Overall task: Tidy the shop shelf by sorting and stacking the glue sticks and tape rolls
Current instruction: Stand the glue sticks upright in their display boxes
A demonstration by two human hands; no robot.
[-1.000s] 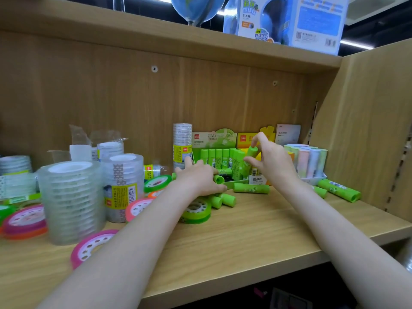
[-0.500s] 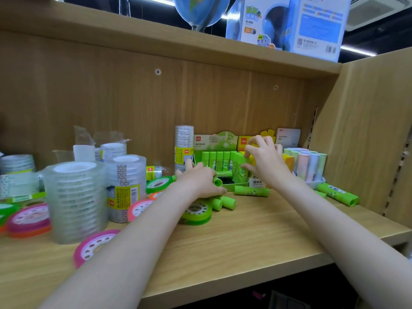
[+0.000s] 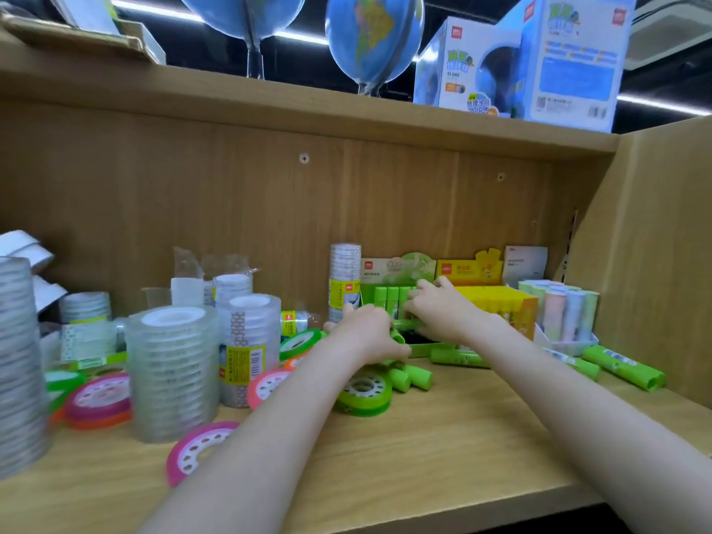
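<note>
1. Both hands work at the green display box (image 3: 389, 302) standing against the shelf's back wall, right of the middle. The right hand (image 3: 443, 310) reaches into its row of upright green glue sticks (image 3: 387, 296), fingers curled at the stick tops; whether it pinches one I cannot tell, as the frame is blurred there.
2. The left hand (image 3: 366, 333) lies palm-down just in front of the box, fingers curled over a loose bundle of green sticks (image 3: 414, 375) on the shelf board (image 3: 443, 449) — it looks to hold them together, though the grip itself is hidden.
3. The step in hand, as I judge it, is feeding loose sticks into the box. Do it one at a time: stand each stick cap-up, seat it flush against its neighbour, and use the left hand to stop the bundle rolling.
4. Strays remain — one stick lying just in front of the box (image 3: 458, 358) and two near the shelf's right wall (image 3: 624, 366), beside the pastel stick tray (image 3: 564, 343). Gather those next.
5. The green tape roll (image 3: 364, 395) touching the bundle belongs left with the clear tape stacks (image 3: 173, 371); keep it out of the way of the sticks.
</note>
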